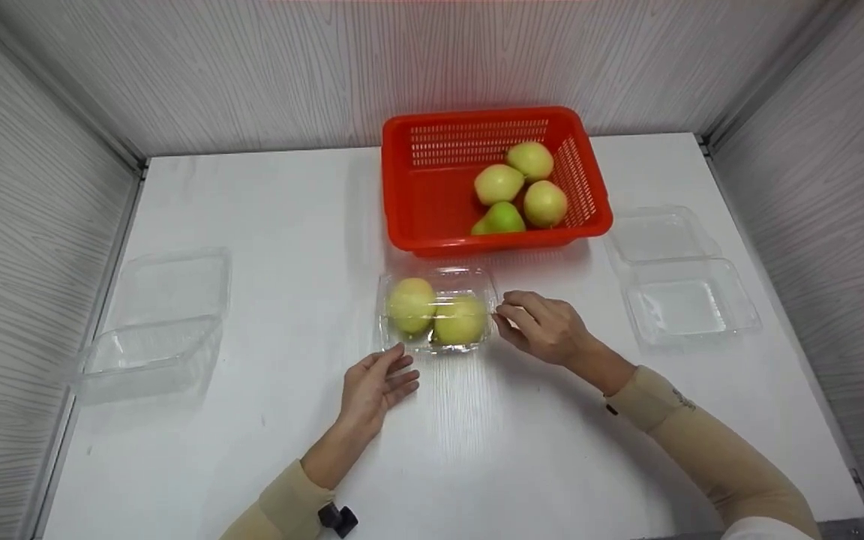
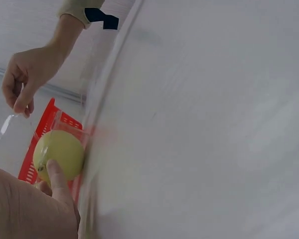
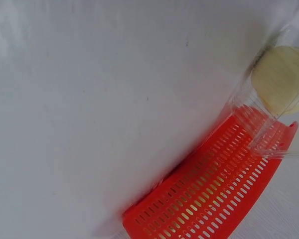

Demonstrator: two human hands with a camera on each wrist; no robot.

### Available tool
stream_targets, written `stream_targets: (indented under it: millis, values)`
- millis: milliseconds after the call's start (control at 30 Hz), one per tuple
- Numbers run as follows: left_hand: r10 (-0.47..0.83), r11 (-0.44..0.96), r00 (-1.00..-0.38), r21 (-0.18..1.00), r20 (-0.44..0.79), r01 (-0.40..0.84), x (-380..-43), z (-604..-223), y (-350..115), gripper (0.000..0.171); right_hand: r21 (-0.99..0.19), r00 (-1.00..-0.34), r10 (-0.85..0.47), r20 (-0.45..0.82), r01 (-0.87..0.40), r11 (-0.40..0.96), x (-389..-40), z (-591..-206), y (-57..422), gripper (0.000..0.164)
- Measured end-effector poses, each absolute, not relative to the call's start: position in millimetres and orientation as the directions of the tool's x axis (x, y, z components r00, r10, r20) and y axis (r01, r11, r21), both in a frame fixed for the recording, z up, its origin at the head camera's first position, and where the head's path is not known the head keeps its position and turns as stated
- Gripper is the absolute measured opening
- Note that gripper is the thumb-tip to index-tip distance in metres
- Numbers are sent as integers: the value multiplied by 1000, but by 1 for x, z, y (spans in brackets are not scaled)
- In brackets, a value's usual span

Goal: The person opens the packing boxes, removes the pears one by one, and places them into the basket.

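In the head view a clear plastic clamshell box (image 1: 438,274) holds two yellow-green pears (image 1: 412,305). My right hand (image 1: 544,326) pinches the box's right edge between thumb and fingers. The left wrist view also shows that hand (image 2: 32,74) gripping clear plastic above a pear (image 2: 62,153). My left hand (image 1: 376,386) is at the box's front left corner, its fingers loosely extended and the index fingertip by the wall. Whether the lid is fastened cannot be told. The right wrist view catches the box (image 3: 261,129) at its edge, with the right hand mostly out of frame.
Behind the box stands a red plastic basket (image 1: 432,245) with several pears (image 1: 499,184), one of them greener (image 1: 505,217). An open clear box (image 1: 151,349) lies at the left, and another open clear box (image 1: 679,304) at the right. Panel walls enclose the white table (image 1: 274,225).
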State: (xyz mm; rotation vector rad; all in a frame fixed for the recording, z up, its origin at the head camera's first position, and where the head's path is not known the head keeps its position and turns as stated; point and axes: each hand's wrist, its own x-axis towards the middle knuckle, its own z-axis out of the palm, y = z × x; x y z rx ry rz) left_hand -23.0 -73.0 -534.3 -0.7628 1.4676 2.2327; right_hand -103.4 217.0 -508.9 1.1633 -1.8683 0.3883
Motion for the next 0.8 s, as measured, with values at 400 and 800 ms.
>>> stream_targets:
  millis: [400, 800]
  values:
    - [-60, -393, -801, 752, -595, -530, -35, -530, -99, 24, 182, -167, -563, 809, -841, 510, -111, -501, 216, 10]
    - [-53, -383, -798, 750, -601, -539, -53, -532, -106, 21, 183, -151, -540, 828, -837, 516, -120, -499, 215, 10]
